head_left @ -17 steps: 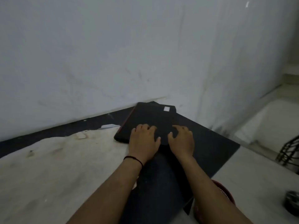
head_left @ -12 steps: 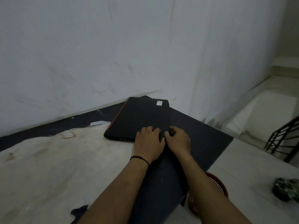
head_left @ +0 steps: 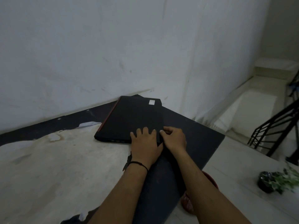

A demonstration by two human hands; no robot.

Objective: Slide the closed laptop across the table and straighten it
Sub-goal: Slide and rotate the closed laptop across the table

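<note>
Both hands have drifted from the middle of the lid to the laptop's near right corner since 0.7 seconds earlier, and the closed machine now lies further across the table, its far corner close against the white wall. The left hand rests flat on the lid, fingers spread, grip wide and holding nothing, apparently pressing down so the case slides rather than lifts. The right hand curls around the corner edge, grip narrow on the laptop, likely to steer the turn. The machine sits partly on the dark mat and partly on worn pale tabletop, angled to the wall, so straightening appears unfinished. A potted plant stands well apart on the floor at right.
</note>
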